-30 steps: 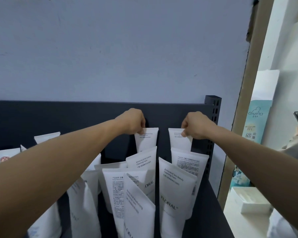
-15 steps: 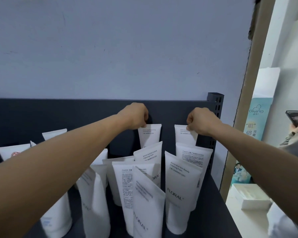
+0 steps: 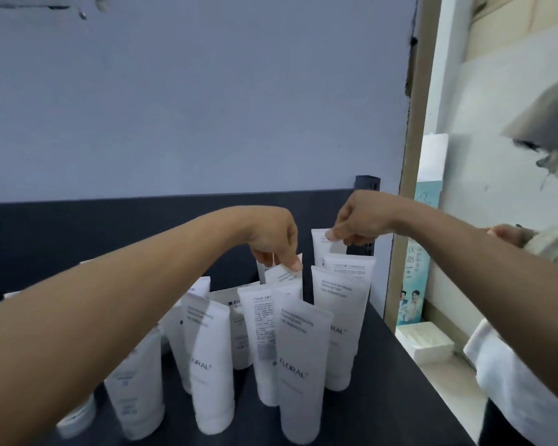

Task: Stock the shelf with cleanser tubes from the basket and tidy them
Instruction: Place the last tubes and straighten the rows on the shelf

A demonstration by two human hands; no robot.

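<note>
left hand [image 3: 273,239] pinches a rear cleanser tube [image 3: 282,273]; right hand [image 3: 356,220] pinches the back-right tube [image 3: 319,244] on the dark shelf [image 3: 400,381]. advise: seat both upright, labels forward, without toppling neighbours.

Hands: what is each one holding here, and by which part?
The left hand pinches the flat crimped top edge of a rear white tube; the right hand pinches the top edge of the rearmost tube in the right row.
</note>
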